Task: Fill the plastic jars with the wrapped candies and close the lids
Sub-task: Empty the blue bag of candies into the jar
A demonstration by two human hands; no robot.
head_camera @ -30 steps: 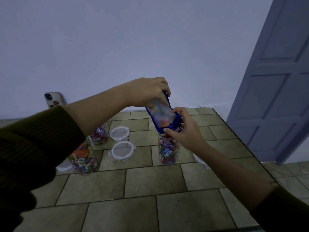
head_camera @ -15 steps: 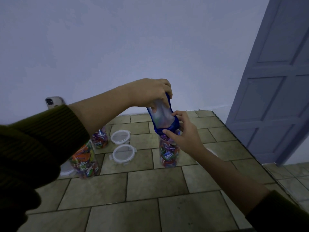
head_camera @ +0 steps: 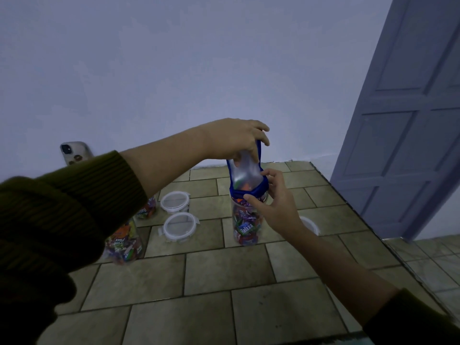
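The candy bag [head_camera: 246, 170] is held upside down over the open jar [head_camera: 245, 220], which stands upright on the tiled surface [head_camera: 224, 270] near the middle of the view; the bag's long axis is close to vertical, with the mouth pointed down into the jar's rim and the sealed end up. The sealed end is gripped by the left hand [head_camera: 234, 139], fingers curled round it; the blue mouth edge is pinched at the rim by the right hand [head_camera: 276, 207]. Candies [head_camera: 242, 185] could be spilled onto the tiles if the mouth is let slip off the rim; the jar, judged nearly full, could be overfilled, or tipped by a sideways pull.
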